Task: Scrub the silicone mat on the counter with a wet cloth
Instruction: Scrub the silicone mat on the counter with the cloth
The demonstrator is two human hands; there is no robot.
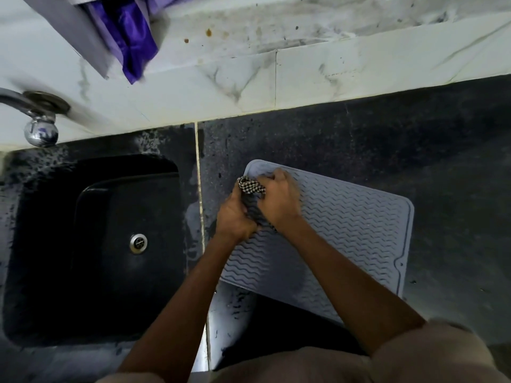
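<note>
Single head-worn wide-angle view, looking steeply down from above the person's chest. It is facing the pale marble-tiled wall, taking in the dark speckled stone counter at arm's reach; edges are bowing.

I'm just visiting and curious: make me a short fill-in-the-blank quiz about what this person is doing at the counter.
1. Both hands grip a ____-patterned cloth.
2. The left hand and right hand hold the cloth over the far-left corner of the grey ____, which has wavy ridges.
3. Left of the mat lies a black ____ with a metal drain.
4. On the wall above the sink sits a metal ____.

Missing words: checked; mat; sink; tap
</note>
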